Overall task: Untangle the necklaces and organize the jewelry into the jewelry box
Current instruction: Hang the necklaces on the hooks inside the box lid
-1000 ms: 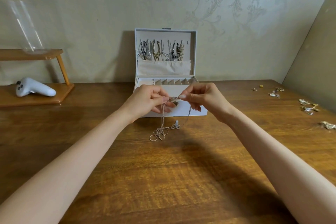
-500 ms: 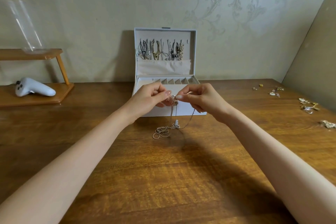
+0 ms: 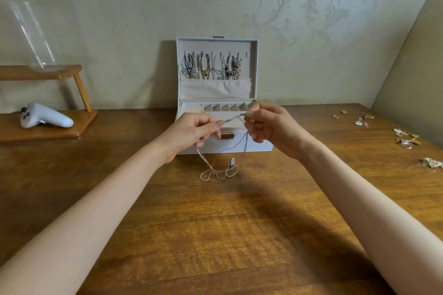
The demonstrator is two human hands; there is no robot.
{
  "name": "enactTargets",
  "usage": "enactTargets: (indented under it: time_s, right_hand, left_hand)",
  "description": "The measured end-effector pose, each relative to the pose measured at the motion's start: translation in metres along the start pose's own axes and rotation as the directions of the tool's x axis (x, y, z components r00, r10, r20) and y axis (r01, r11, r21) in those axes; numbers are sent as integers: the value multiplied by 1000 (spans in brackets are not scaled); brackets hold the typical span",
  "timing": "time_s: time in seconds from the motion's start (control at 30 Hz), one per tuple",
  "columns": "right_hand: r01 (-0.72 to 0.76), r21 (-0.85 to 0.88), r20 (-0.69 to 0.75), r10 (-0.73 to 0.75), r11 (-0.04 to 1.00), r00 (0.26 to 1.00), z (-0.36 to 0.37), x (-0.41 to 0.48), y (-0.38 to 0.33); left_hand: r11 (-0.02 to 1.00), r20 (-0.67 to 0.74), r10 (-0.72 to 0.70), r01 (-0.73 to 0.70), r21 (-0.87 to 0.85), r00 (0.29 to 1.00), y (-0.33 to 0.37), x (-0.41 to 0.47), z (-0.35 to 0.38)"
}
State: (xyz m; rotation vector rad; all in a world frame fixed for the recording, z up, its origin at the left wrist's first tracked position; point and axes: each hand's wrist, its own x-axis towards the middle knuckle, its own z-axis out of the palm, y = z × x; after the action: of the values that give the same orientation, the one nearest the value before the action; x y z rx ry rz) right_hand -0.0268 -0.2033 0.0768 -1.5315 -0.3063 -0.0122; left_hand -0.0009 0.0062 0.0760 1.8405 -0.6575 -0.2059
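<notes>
We read this as a home, a living-room or bedroom corner. Evidence: pale wallpaper point(image 3: 311, 7) with embossed floral scrolls, meeting a plain side wall point(image 3: 419, 55). A wooden table point(image 3: 215, 235) with warm grain sits against it. At the left, a small two-tier wooden shelf point(image 3: 79, 127) carries a clear glass vase point(image 3: 33, 36) on top and a white handheld controller point(image 3: 45, 118) below. A white jewelry box point(image 3: 215, 46) stands open at the wall, with hung necklaces point(image 3: 211, 68) in its lid. We see loose jewelry pieces point(image 3: 406, 139) scattered along the table's right side and tangled necklaces point(image 3: 215, 171) in front of the box. It all reads as personal belongings and domestic decor.
</notes>
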Motion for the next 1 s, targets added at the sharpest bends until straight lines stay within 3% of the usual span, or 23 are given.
enactTargets:
  time_s: [0.17,0.27,0.43,0.6,0.73,0.87,1.0]
  right_hand:
    - [-13,-305,34,25,952,999,-5,-2,5]
    - [-5,-372,0,5,928,1000,-5,-2,8]
    - [-26,-322,-119,-13,946,993,-12,-2,9]
    - [13,-230,-217,-64,973,974,-14,-2,3]
    - [36,-160,-230,-73,986,971,-16,0,1]
    - [44,-111,-182,-64,993,981,-17,0,1]
    - [55,-55,-72,-59,997,996,-11,-1,-5]
  left_hand:
    - [980,-45,29,-37,-197,999,3,1,-4]
    - [962,-110,26,-54,-268,994,2,2,-6]
    - [947,-210,25,-91,-310,977,-1,4,-9]
    - [957,-192,44,-97,-275,980,-3,3,-10]
    - [967,-146,61,-94,-235,987,0,2,-11]
    - [951,-101,45,-74,-299,994,-1,1,-10]
    - [968,58,26,-10,-251,998,1,-2,0]
